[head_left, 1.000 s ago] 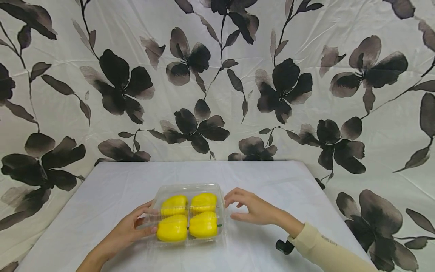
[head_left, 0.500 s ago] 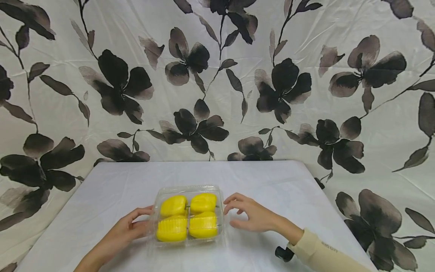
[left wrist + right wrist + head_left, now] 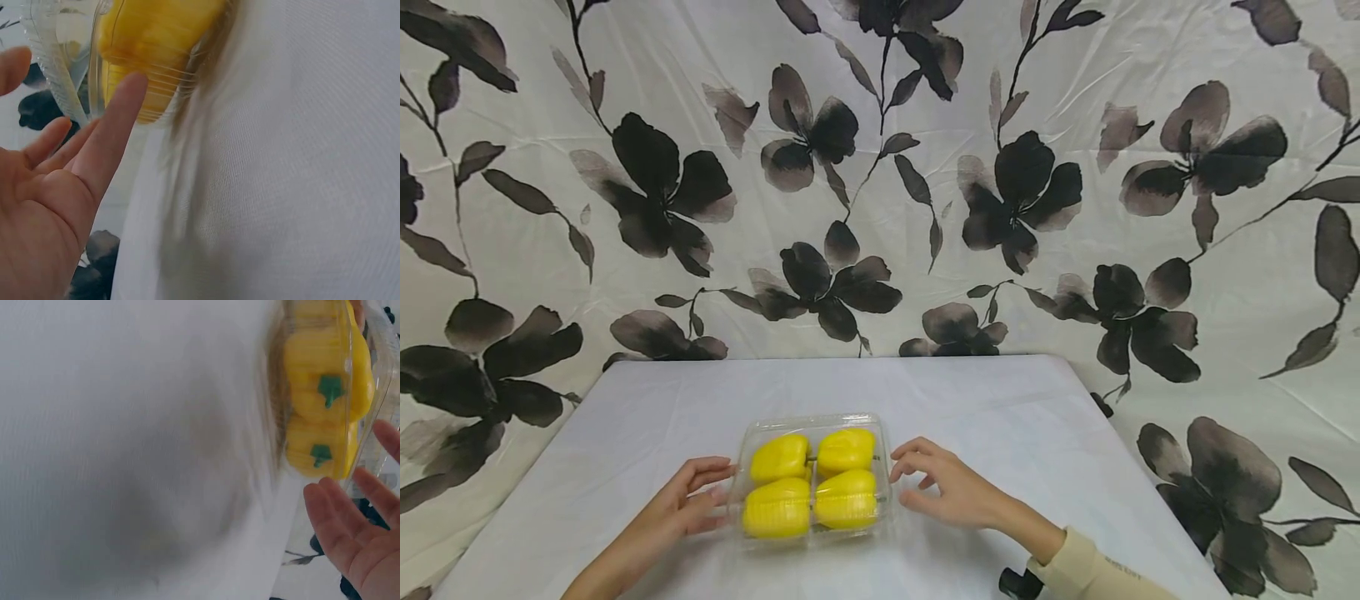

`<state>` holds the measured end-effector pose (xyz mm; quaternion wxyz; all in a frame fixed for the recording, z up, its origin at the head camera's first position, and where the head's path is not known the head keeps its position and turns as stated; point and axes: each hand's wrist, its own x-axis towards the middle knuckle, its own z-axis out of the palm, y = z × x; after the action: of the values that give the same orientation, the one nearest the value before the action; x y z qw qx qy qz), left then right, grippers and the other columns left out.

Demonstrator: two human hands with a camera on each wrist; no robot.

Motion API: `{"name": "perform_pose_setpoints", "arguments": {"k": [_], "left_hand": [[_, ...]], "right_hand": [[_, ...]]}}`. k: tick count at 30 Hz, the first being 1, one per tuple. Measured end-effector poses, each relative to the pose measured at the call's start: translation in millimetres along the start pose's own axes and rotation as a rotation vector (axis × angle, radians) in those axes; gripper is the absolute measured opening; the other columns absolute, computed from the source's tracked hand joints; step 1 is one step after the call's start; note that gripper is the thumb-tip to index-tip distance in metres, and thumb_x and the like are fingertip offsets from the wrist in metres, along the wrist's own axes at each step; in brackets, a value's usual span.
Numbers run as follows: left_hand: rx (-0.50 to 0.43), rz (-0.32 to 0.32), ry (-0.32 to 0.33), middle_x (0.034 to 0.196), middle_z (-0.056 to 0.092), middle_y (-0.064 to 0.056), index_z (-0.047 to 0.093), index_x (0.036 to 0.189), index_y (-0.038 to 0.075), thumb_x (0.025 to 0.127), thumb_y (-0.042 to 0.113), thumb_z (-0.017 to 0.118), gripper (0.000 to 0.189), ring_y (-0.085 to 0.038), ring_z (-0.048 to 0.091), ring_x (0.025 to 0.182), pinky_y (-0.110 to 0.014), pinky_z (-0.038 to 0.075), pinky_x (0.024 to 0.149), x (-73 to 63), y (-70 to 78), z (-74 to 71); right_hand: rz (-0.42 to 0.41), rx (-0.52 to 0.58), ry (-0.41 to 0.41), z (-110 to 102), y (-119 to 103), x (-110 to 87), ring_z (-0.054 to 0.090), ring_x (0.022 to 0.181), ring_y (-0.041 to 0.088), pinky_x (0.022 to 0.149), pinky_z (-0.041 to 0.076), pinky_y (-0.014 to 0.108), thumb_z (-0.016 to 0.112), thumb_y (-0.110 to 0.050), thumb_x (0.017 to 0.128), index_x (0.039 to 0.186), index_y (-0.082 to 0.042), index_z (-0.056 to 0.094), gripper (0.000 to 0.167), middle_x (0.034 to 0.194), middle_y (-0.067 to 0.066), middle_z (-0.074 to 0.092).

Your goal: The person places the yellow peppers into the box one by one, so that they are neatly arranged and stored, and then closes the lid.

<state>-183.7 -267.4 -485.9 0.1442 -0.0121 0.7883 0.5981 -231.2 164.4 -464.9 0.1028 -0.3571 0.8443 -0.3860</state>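
A clear plastic clamshell box (image 3: 812,422) rests on the white-covered table, with several yellow bell peppers (image 3: 775,507) inside in two rows. Green stems show on the peppers (image 3: 315,444) in the right wrist view. The lid (image 3: 47,62) stands at an angle to the base in the left wrist view. My left hand (image 3: 688,500) is beside the box's left side, fingers loosely extended; whether a fingertip touches it I cannot tell. My right hand (image 3: 951,487) hovers by the right side, fingers loosely bent and holding nothing.
The white table (image 3: 970,392) extends around the box and ends at a floral backdrop (image 3: 880,192). A small black object (image 3: 1021,583) shows beneath the right sleeve (image 3: 1078,562).
My left thumb and fingers have drawn back from the box's left edge, where they held it. The lid has come down somewhat over the peppers. My right hand has moved slightly nearer me.
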Motion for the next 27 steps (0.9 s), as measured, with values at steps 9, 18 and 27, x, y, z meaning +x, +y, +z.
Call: {"name": "perform_pose_setpoints", "arguments": {"k": [9,18,27], "left_hand": [[0.039,-0.020,-0.045,0.170,0.027,-0.022,0.035,0.159,0.014,0.101,0.036,0.072,0.072,-0.031,0.061,0.133,-0.050,0.059,0.101,-3.5,0.8,0.2],[0.051,-0.022,-0.068,0.170,0.026,-0.023,0.036,0.162,0.013,0.103,0.033,0.072,0.072,-0.038,0.054,0.141,-0.053,0.058,0.103,-5.6,-3.4,-0.1],[0.091,-0.033,-0.079,0.170,0.030,-0.022,0.035,0.164,0.013,0.101,0.034,0.075,0.078,-0.037,0.055,0.137,-0.051,0.058,0.103,-9.8,-4.2,0.9]], "right_hand": [[0.057,0.094,0.067,14,-3,-4.3,0.065,0.119,0.033,0.087,0.061,0.030,0.073,-0.020,0.098,0.117,-0.022,0.064,0.022,0.147,0.014,0.055],[0.100,0.167,0.124,23,-11,-6.1,0.067,0.119,0.034,0.087,0.063,0.033,0.078,-0.013,0.094,0.129,-0.015,0.059,0.040,0.146,0.014,0.054],[0.235,0.257,0.167,30,-17,-5.7,0.067,0.118,0.028,0.090,0.064,0.035,0.083,-0.016,0.092,0.142,-0.013,0.055,0.058,0.147,0.013,0.051]]}}
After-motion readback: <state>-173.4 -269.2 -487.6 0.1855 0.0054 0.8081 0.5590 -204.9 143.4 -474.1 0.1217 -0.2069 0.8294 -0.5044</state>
